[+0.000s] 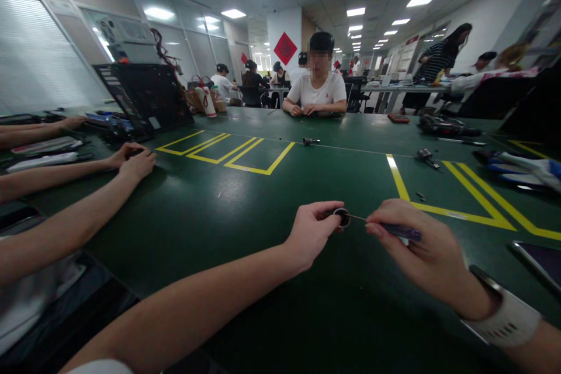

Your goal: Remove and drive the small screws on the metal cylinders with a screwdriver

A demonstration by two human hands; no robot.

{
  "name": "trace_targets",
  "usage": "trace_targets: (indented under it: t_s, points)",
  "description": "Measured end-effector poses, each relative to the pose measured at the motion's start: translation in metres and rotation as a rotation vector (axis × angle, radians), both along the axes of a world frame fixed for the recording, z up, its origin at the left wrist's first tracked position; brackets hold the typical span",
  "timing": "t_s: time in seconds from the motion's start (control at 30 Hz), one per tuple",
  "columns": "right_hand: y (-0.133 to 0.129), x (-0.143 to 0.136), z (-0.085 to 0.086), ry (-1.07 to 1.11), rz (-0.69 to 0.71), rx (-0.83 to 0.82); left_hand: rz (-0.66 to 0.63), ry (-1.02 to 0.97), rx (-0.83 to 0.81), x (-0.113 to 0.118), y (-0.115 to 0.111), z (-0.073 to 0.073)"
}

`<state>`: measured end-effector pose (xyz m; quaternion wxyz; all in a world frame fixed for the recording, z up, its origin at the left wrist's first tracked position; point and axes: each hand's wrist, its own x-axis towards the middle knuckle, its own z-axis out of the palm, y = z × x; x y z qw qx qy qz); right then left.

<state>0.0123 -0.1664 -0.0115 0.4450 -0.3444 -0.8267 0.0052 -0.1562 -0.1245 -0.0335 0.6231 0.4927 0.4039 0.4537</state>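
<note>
Between the thumb and fingers of my left hand [313, 231] is a small round metal part [341, 218], its dark open end turned toward the right. My right hand [418, 239] is closed on a screwdriver [400, 231] with a purplish handle. The thin shaft points left, and its tip meets the open end of the round part; how far it goes in cannot be made out. Both hands are above the green tabletop [245, 219]. Beyond my right hand lie a few small screw-like pieces [421, 196] and a metal part with a shaft [427, 158].
Yellow tape [464, 210] marks boxes on the table. Another small metal part [310, 141] lies farther back. Gloves [521, 169] and a phone-like device [539, 263] are at the right. A co-worker's hands [135, 160] are at left; another person [316, 85] sits opposite.
</note>
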Motion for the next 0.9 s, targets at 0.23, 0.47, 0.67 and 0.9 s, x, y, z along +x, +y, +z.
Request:
trace_targets:
  t_s: [0.23,0.47,0.67,0.9]
  points:
    - [-0.0012,-0.0019,0.0003,-0.048,0.038,0.017,0.030,0.078,0.057,0.0000,0.0023,-0.0036]
    - [-0.0044,-0.0022,0.0022,-0.062,0.032,0.014,0.020,0.085,0.077,-0.0010,0.0041,-0.0066]
    - [-0.0040,-0.0011,0.0005,-0.075,0.043,0.051,0.018,0.086,0.065,-0.0014,0.0037,-0.0065]
    - [-0.0062,-0.0068,0.0010,-0.089,0.030,0.063,0.031,0.122,0.080,0.0001,0.0035,-0.0056]
